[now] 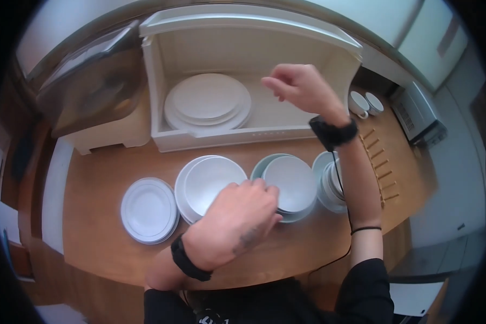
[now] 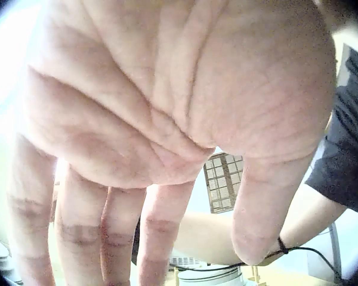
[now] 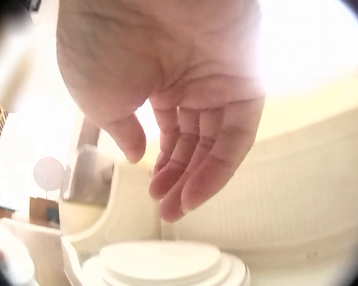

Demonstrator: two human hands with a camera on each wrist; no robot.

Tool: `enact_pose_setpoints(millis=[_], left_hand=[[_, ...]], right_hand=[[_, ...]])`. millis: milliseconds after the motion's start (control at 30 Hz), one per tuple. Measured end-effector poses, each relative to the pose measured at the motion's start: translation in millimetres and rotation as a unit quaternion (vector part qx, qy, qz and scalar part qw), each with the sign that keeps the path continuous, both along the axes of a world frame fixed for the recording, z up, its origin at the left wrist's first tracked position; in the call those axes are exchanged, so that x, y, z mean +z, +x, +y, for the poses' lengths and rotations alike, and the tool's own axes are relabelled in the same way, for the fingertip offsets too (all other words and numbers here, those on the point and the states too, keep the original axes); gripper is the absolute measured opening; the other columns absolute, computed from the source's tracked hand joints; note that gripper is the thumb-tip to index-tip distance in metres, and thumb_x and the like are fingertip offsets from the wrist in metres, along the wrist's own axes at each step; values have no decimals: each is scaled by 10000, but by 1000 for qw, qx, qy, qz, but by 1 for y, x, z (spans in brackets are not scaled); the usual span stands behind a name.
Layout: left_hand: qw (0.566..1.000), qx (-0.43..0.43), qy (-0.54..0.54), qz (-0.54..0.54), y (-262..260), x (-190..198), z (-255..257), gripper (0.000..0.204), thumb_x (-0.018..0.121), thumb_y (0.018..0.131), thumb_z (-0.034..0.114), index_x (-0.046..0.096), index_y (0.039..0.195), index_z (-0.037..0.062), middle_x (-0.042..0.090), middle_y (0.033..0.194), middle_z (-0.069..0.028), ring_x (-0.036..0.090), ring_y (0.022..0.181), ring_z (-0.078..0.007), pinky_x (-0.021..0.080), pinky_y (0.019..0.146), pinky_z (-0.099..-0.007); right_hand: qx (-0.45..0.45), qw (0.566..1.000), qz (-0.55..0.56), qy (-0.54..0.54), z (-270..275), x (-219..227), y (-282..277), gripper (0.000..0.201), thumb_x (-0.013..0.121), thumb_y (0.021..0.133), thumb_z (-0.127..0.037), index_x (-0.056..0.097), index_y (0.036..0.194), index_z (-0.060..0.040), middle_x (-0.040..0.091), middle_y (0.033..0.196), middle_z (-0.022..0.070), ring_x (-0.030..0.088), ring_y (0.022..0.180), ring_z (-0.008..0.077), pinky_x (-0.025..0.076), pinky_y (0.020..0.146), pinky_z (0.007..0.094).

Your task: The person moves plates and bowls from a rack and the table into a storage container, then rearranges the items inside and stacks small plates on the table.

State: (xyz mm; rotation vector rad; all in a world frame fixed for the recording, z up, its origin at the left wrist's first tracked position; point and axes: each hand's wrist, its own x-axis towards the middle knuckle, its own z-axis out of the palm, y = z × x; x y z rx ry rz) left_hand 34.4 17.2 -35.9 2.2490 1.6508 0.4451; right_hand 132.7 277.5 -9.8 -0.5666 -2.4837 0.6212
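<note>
L hand (image 1: pixel 237 216) nr bowls (image 1: pixel 211 177) (white)

The wooden table (image 1: pixel 94 167) bears an open white box (image 1: pixel 170 142); before it stand four stacks of dishes (image 1: pixel 148 209), left of it a covered bin (image 1: pixel 110 134), right of it cups (image 1: pixel 356 102) and a wooden rack (image 1: pixel 379 162).

A pale box (image 1: pixel 113 132) is standing at the back left of the wooden table (image 1: pixel 100 162), its smoky lid (image 1: pixel 97 81) slanting over it. At the back right, two white cups (image 1: pixel 357 103) are sitting side by side, a grey-white appliance (image 1: pixel 420 114) is standing to their right, and a peg rack (image 1: pixel 382 175) is lying nearer.
</note>
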Motion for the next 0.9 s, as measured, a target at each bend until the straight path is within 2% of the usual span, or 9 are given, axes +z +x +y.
enact_pose_setpoints(millis=[167, 200, 267, 367, 433, 533, 600, 700, 900], left_hand=[[998, 52, -14, 40, 1, -7, 12, 449, 769, 839, 293, 581, 1123, 0, 631, 1072, -183, 634, 1007, -370, 519, 847, -428], [998, 43, -15, 40, 5, -6, 14, 449, 769, 839, 293, 581, 1123, 0, 631, 1072, -183, 634, 1007, -370, 519, 847, -428], [994, 64, -29, 86, 11, -5, 16, 552, 796, 812, 318, 565, 1197, -5, 621, 1127, -184, 621, 1050, -368, 516, 878, -425], [993, 68, -6, 96, 15, -10, 17, 589, 829, 772, 300, 560, 1192, -14, 599, 1129, -196, 611, 1048, -369, 509, 886, -422], [993, 62, 37, 93, 18, -12, 18, 536, 839, 762, 263, 572, 1135, -15, 594, 1070, -194, 620, 1001, -361, 517, 847, -419], [991, 79, 14, 111, 23, -11, 18, 629, 850, 747, 263, 552, 1221, -23, 588, 1119, -197, 599, 1051, -365, 504, 886, -426], [988, 82, 21, 132, 24, -11, 19, 673, 852, 742, 258, 534, 1263, -25, 589, 1140, -195, 591, 1072, -363, 496, 907, -424], [987, 84, 20, 133, 23, -12, 19, 684, 852, 740, 256, 530, 1274, -25, 589, 1150, -195, 591, 1077, -360, 496, 914, -422], [985, 102, -11, 139, 25, -11, 18, 686, 842, 734, 302, 538, 1267, -6, 605, 1208, -196, 596, 1105, -370, 476, 960, -417]], right_hand=[[-41, 996, 57, 62, -55, 36, 107, 252, 743, 908, -250, 709, 893, -1, 698, 713, 95, 671, 627, 154, 557, 613, 304], [-53, 998, 18, 38, -63, 36, 128, 273, 768, 885, -251, 706, 942, 9, 721, 802, 99, 704, 731, 178, 584, 720, 305], [-58, 995, -53, 63, -73, 21, 164, 476, 815, 829, -340, 665, 1114, 10, 715, 1055, 161, 698, 988, 264, 562, 882, 361], [-78, 979, -168, 84, -87, -21, 206, 1057, 878, 664, -551, 420, 1452, -14, 466, 1438, 292, 489, 1308, 451, 438, 1072, 470], [-98, 977, -171, 77, -94, -44, 221, 1094, 882, 653, -554, 395, 1469, -12, 447, 1453, 297, 483, 1313, 459, 437, 1074, 469], [-132, 971, -182, 87, -94, -70, 233, 1180, 897, 613, -573, 345, 1502, -28, 411, 1475, 289, 488, 1303, 470, 454, 1055, 475], [-158, 973, -156, -61, -96, -74, 230, 1202, 917, 581, -524, 340, 1514, -34, 419, 1465, 251, 480, 1315, 444, 432, 1077, 465], [-154, 978, -141, -22, -95, -80, 230, 1170, 923, 581, -474, 337, 1509, -68, 430, 1432, 255, 535, 1246, 445, 493, 999, 478], [-113, 990, -76, 21, -91, -83, 224, 1076, 926, 574, -382, 414, 1461, -53, 439, 1430, 216, 537, 1250, 408, 480, 1029, 443]])
